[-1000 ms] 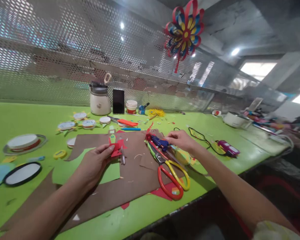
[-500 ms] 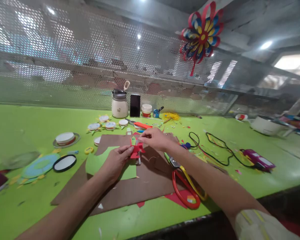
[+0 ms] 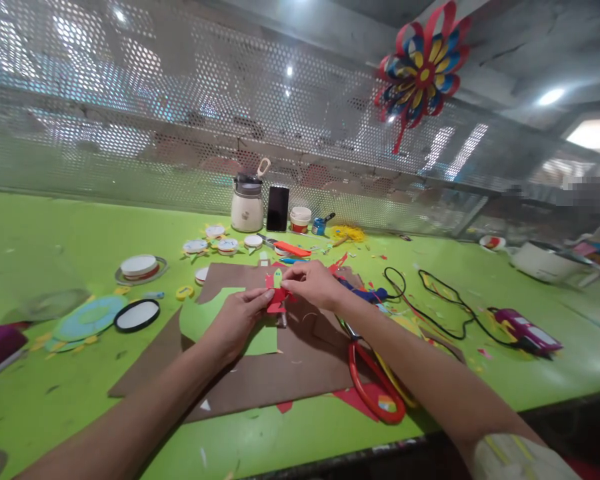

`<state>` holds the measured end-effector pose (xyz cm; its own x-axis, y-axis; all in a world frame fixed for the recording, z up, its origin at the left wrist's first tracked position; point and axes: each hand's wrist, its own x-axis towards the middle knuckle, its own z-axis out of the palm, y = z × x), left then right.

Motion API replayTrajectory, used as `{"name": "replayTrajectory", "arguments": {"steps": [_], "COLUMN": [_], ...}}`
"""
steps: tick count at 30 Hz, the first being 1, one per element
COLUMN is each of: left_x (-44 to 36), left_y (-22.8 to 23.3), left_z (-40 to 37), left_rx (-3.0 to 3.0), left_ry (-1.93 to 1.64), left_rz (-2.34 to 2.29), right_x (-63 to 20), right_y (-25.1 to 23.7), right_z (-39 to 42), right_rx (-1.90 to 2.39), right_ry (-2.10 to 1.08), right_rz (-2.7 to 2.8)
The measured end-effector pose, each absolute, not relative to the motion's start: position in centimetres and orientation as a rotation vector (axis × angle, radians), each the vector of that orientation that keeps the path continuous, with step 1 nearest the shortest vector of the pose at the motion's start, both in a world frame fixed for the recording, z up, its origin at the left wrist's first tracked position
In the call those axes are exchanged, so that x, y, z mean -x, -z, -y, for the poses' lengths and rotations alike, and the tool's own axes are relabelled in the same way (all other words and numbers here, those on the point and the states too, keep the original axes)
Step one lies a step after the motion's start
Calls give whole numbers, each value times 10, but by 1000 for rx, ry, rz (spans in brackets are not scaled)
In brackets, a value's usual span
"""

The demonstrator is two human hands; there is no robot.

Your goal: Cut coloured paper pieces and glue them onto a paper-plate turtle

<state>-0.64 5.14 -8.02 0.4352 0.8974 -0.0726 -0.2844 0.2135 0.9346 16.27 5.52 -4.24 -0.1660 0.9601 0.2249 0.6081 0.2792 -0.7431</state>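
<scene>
Between my hands is a small red paper cutout (image 3: 276, 306) with a light green piece (image 3: 278, 277) bearing two dark dots at its top. My left hand (image 3: 237, 320) pinches the red paper's left side between thumb and fingers. From the right, my right hand (image 3: 313, 283) pinches at the upper right edge, its fingertips partly hiding the paper. Both hands are over a brown board (image 3: 245, 383), where a sheet of green paper (image 3: 260, 339) lies beside my left hand. Large scissors with red and yellow handles (image 3: 353, 373) rest under my right forearm.
A blue glue gun (image 3: 375, 293) lies beyond my right forearm. An orange cutter (image 3: 293, 249), a white jug (image 3: 247, 210), a phone (image 3: 278, 209) and a paint jar (image 3: 300, 219) stand or lie toward the back. A black-rimmed disc (image 3: 137, 316) is at left; a purple box (image 3: 527, 330) at right.
The camera view has shifted, so the scene sits slightly farther right. Both hands keep hold of the red paper cutout, and the right fingers have come a little lower against it.
</scene>
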Motion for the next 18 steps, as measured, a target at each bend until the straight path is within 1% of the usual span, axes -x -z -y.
{"name": "replayTrajectory", "arguments": {"steps": [10,14,18], "left_x": [7,6,5], "left_y": [83,83,84], "left_z": [-53,-55,-60], "left_rx": [-1066,-1029,-968], "left_ry": [-934,-958,-1003], "left_rz": [-720,-757,-780], "right_x": [-165,-171,-212], "right_y": [49,41,29], "right_z": [-60,-55,-32], "right_rx": [1357,1372,1471], "right_ry": [-731,-681,-574], "right_rz": [1857,1841,1791]}}
